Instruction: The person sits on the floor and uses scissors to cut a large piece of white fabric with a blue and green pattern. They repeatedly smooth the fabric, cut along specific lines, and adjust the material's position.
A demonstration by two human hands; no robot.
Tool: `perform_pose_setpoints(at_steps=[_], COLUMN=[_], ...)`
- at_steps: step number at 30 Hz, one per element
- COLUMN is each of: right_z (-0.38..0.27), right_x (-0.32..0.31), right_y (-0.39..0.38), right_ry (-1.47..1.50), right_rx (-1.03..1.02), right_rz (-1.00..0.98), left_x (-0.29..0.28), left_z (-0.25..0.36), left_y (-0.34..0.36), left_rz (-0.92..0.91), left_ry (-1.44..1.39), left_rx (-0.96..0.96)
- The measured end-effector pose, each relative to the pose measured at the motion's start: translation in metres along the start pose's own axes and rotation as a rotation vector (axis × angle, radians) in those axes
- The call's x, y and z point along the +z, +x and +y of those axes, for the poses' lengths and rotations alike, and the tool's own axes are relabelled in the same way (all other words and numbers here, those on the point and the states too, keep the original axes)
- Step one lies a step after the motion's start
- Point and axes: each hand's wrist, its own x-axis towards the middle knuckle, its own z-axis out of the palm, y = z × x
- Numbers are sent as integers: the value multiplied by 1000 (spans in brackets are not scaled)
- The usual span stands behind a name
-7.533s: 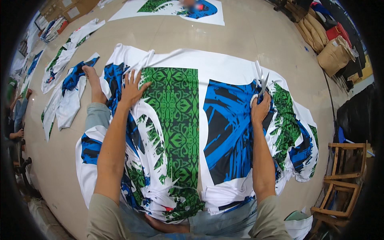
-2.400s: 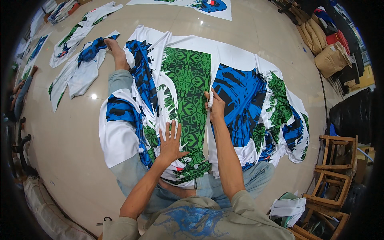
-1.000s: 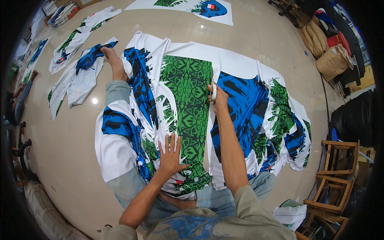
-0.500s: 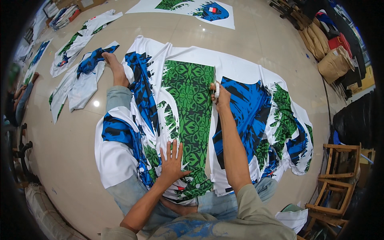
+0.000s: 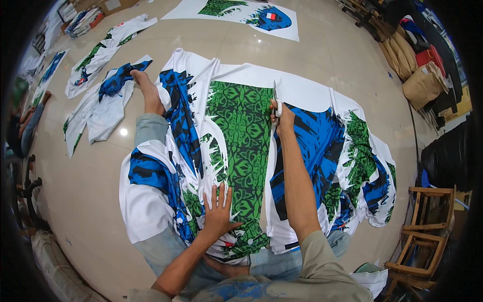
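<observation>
A large sheet of white printed fabric point(image 5: 297, 85) with green-black and blue-black panels spreads over the floor and my legs. My right hand point(image 5: 285, 120) grips scissors point(image 5: 275, 95), whose blades point away from me near the top right corner of the green patterned panel point(image 5: 240, 131). A slit runs between that panel and the blue panel point(image 5: 307, 136), from near my lap up to the scissors. Flat on the lower part of the green panel rests my left hand point(image 5: 217, 216), fingers spread and holding nothing.
Cut fabric pieces point(image 5: 113, 95) lie on the floor at left; another printed sheet point(image 5: 231, 17) is at the far side. Brown paper bags point(image 5: 426, 86) and a wooden frame stool point(image 5: 422, 241) stand at right. Another person point(image 5: 25, 121) sits at the far left edge.
The scissors and my right hand have moved a little along the edge of the green panel; the blades now show more clearly. My left hand stays pressed on the fabric. The view has shifted slightly.
</observation>
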Motion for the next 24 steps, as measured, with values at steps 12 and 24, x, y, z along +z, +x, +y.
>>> perform_pose_setpoints(at_steps=[12, 24], right_z=[-4, -21], right_x=[20, 24], right_y=[44, 102], right_ry=[-42, -93], right_rx=[-31, -43], right_rz=[83, -45], left_x=[-1, -2], left_z=[1, -3], left_y=[0, -2], left_rz=[-69, -102], left_ry=[36, 99], left_rx=[-39, -14])
